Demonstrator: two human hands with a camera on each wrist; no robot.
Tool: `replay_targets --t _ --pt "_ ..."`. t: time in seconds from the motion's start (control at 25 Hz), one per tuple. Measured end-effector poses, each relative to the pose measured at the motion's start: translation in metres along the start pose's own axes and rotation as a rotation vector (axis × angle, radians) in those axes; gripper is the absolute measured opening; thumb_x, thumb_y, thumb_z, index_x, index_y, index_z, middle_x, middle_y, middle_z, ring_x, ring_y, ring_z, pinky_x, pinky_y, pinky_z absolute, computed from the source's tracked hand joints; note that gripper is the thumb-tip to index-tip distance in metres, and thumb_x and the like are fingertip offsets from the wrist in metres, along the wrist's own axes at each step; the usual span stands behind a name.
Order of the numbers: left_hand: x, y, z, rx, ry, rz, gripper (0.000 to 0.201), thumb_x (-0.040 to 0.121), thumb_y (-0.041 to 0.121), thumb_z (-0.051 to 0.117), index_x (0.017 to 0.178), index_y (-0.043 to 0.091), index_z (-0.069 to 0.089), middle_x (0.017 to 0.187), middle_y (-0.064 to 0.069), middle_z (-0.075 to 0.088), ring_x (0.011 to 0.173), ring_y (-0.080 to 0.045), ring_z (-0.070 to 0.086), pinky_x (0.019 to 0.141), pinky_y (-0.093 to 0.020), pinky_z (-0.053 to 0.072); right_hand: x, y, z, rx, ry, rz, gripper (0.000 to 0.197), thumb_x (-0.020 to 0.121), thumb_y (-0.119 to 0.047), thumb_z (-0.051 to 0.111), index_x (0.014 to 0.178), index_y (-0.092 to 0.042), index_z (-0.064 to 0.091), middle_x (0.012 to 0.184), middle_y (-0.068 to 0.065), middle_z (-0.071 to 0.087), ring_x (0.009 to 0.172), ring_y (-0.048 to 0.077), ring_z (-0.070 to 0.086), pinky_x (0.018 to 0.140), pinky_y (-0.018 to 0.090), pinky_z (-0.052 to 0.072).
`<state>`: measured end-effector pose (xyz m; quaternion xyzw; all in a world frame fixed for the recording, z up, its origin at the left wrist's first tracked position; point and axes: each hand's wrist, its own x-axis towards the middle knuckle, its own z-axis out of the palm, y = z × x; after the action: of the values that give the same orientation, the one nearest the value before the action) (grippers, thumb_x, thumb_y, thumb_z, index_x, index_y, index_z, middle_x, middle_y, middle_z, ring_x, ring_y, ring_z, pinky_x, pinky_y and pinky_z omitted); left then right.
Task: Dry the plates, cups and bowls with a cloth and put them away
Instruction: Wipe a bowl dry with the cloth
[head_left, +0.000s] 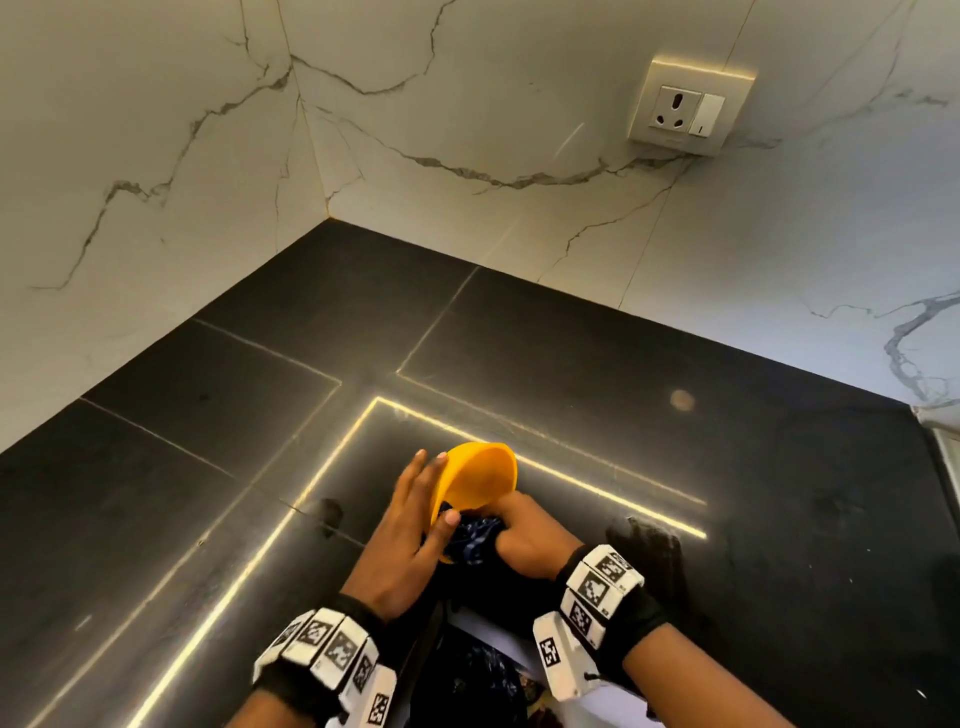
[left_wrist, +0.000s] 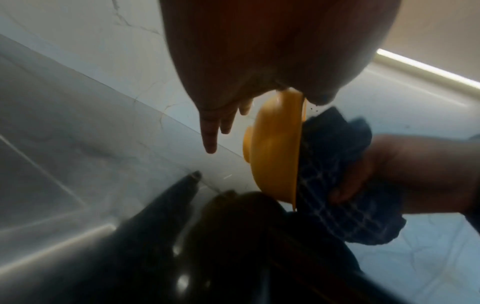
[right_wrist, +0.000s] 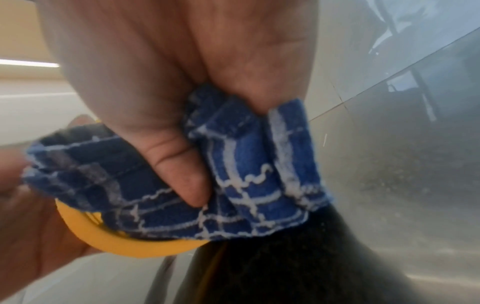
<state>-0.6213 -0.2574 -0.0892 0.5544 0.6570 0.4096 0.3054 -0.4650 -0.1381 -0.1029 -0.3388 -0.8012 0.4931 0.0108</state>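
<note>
A yellow bowl (head_left: 480, 475) is held tilted on its side above the black counter, its opening facing my right hand. My left hand (head_left: 415, 509) holds it, fingers stretched along the outside and the thumb at the rim. My right hand (head_left: 524, 535) grips a bunched blue checked cloth (head_left: 470, 538) and presses it into the bowl's opening. The left wrist view shows the bowl (left_wrist: 272, 148) edge-on with the cloth (left_wrist: 335, 164) against its mouth. In the right wrist view my fingers (right_wrist: 168, 164) curl round the cloth (right_wrist: 233, 174) above the bowl's rim (right_wrist: 124, 244).
The black stone counter (head_left: 571, 364) runs into a corner of white marble walls. A wall socket (head_left: 685, 106) sits high on the right wall. A metal edge (head_left: 940, 431) shows at the far right. The counter's front edge is close to my body.
</note>
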Motion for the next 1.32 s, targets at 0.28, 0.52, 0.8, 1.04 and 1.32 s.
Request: replay_targets --t 0.28,0.52,0.8,1.04,1.32 --pt "0.059 0.018 -0.023 0.209 -0.059 -0.208 0.052 0.088 0.069 0.017 0.133 0.054 0.037 0.133 0.004 0.059 0.121 -0.022 0.056 0.102 -0.044 0.044 -0.011 -0.028 -0.003 -0.222 -0.063 -0.112 0.052 0.071 -0.005 0.045 0.114 -0.024 0.067 0.117 0.003 0.067 0.111 0.025 0.059 0.09 0.041 0.051" --pt "0.092 0.056 -0.025 0.685 -0.297 -0.195 0.047 0.099 0.062 0.024 0.137 0.045 0.046 0.137 -0.001 0.058 0.124 -0.032 0.054 0.1 -0.043 0.044 -0.015 -0.036 -0.009 -0.968 0.018 -0.211 0.028 0.076 -0.026 0.044 0.079 -0.023 0.072 0.074 0.0 0.067 0.082 0.031 0.059 0.062 0.038 0.046" --pt "0.121 0.061 -0.022 0.818 -0.454 -0.161 0.038 0.102 0.048 0.035 0.133 0.035 0.051 0.134 -0.004 0.059 0.122 -0.03 0.054 0.095 -0.04 0.044 -0.008 -0.047 -0.014 -0.716 0.013 -0.034 0.019 0.074 -0.005 0.054 0.083 -0.009 0.071 0.088 0.013 0.068 0.085 0.035 0.06 0.063 0.037 0.045" --pt "0.12 0.058 -0.025 0.939 -0.489 -0.094 0.033 0.104 0.039 0.037 0.13 0.027 0.053 0.122 -0.011 0.064 0.111 -0.033 0.059 0.086 -0.04 0.047 -0.006 -0.03 -0.025 -0.839 -0.122 -0.202 0.026 0.082 -0.018 0.056 0.1 -0.024 0.073 0.093 0.007 0.069 0.1 0.032 0.052 0.078 0.034 0.044" --pt "0.121 0.086 -0.011 1.184 -0.551 0.081 0.03 0.102 0.034 0.04 0.126 0.026 0.056 0.121 -0.012 0.064 0.11 -0.034 0.061 0.077 -0.034 0.039 -0.007 -0.062 0.013 -1.303 -0.071 -0.102 0.031 0.091 -0.031 0.058 0.115 -0.016 0.068 0.117 0.008 0.065 0.113 0.037 0.05 0.091 0.046 0.042"
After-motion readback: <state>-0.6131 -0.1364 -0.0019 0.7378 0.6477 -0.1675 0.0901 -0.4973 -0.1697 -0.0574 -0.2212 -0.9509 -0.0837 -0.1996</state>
